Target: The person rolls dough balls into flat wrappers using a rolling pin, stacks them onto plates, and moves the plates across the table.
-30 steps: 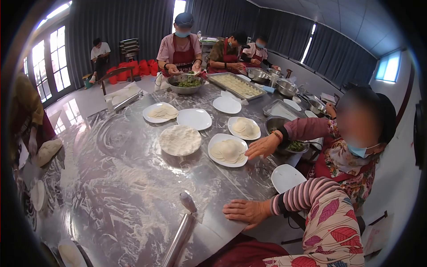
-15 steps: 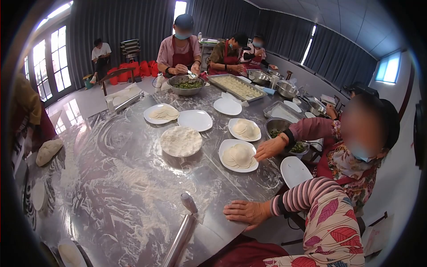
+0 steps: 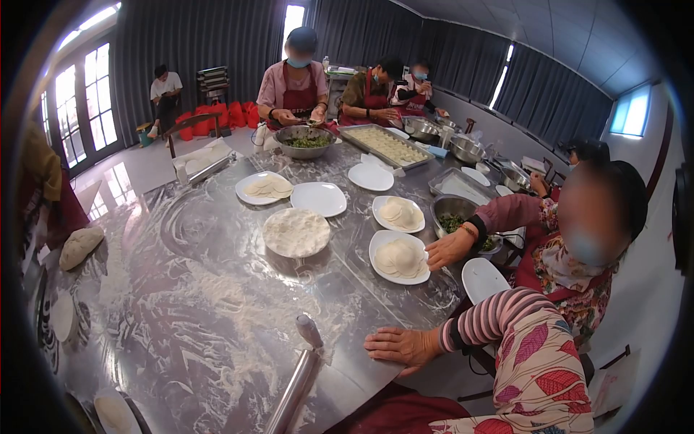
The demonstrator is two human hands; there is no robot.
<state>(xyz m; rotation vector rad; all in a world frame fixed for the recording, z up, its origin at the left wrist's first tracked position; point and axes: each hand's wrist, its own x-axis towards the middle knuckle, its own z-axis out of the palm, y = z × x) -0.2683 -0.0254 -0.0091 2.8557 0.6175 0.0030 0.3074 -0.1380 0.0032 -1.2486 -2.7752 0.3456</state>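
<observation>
My right hand (image 3: 405, 347) lies palm down on the corner of the floured metal table (image 3: 238, 376), fingers stretched out and holding nothing. To its left, a rolling pin (image 3: 295, 387) with a pale handle rests on the surface. My left hand is out of view. Farther up stands a plate with a heap of thin round wrappers (image 3: 399, 257), touched at its right side by a co-worker's hand (image 3: 452, 247). A round dish of flour (image 3: 296, 233) is left of that plate.
Behind the flour are a plate of wrappers (image 3: 267, 187) and an empty white plate (image 3: 318, 199). Bowls of green filling (image 3: 303, 145) and a tray of dumplings (image 3: 383, 145) stand farther back. Dough (image 3: 81, 248) lies at left. Several people surround the table.
The nearer wrapper plate has shifted right, with the co-worker's hand beside it. The person behind the far bowl has lowered their hands. My right hand has stayed in place.
</observation>
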